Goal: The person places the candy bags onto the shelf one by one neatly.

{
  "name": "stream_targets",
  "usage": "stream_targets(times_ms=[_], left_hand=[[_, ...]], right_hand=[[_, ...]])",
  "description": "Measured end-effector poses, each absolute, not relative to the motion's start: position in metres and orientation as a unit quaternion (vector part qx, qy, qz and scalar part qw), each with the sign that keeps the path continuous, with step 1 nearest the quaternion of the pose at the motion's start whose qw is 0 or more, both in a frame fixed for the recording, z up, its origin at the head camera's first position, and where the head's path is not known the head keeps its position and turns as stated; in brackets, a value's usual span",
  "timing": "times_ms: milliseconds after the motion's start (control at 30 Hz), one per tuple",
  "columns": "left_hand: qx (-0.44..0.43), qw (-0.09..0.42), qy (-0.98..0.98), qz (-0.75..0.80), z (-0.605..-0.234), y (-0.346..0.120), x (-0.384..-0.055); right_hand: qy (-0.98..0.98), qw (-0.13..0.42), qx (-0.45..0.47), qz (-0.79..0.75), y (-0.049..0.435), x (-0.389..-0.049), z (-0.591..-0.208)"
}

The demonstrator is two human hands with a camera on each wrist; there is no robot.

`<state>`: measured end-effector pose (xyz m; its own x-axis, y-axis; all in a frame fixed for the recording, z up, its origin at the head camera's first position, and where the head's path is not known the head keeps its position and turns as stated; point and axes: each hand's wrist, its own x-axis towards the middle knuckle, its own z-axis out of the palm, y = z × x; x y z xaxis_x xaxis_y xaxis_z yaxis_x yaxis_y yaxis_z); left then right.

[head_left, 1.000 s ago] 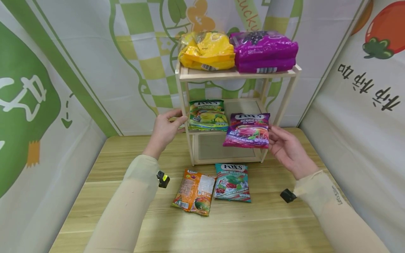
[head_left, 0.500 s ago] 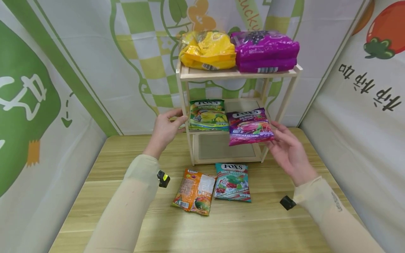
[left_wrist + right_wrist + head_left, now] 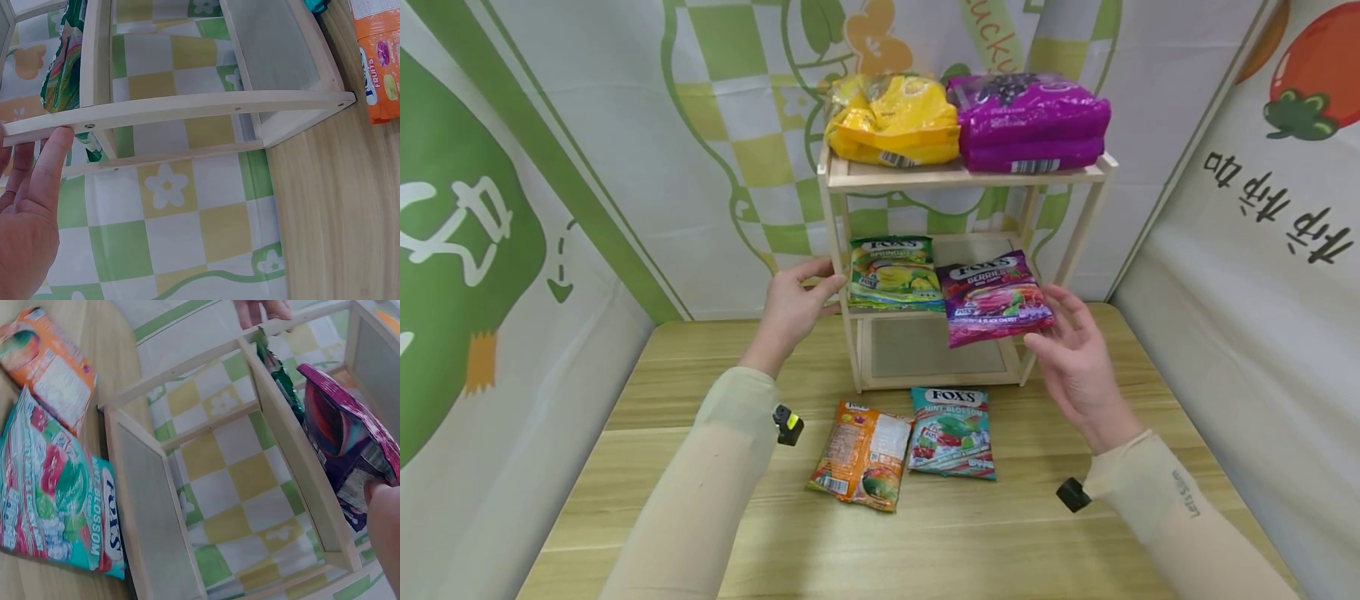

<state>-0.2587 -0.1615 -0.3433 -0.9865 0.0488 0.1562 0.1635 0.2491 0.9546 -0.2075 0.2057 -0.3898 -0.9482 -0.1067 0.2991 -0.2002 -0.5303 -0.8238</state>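
Observation:
My left hand [image 3: 796,310] grips the left front post of a small wooden shelf rack [image 3: 852,350], thumb in front. In the left wrist view its fingertips press on the pale frame. My right hand [image 3: 1084,371] holds a purple berries candy bag [image 3: 996,298] by its lower right corner. That bag tilts at the middle shelf's front edge, its lower end sticking out. In the right wrist view, the thumb [image 3: 382,494] touches the bag's underside. Left of it, a green candy bag [image 3: 895,273] lies on the middle shelf.
A yellow bag [image 3: 891,121] and a large purple bag [image 3: 1033,125] sit on the top shelf. On the wooden table [image 3: 1000,542], an orange candy bag [image 3: 861,454] and a teal candy bag [image 3: 951,433] lie before the rack. Printed fabric walls [image 3: 1225,275] enclose the sides and back.
The purple berries candy bag has moved slightly right and further onto the middle shelf, turning a little. My right hand has shifted its hold to the lower corner. The left hand stays put.

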Motion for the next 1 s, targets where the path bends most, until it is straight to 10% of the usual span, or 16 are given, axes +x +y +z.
stream_targets(times_ms=[1000], left_hand=[[-0.06, 0.053, -0.792, -0.605, -0.344, -0.161, -0.26]], right_hand=[[-0.854, 0.3, 0.163, 0.394, 0.191, -0.211, -0.39]])
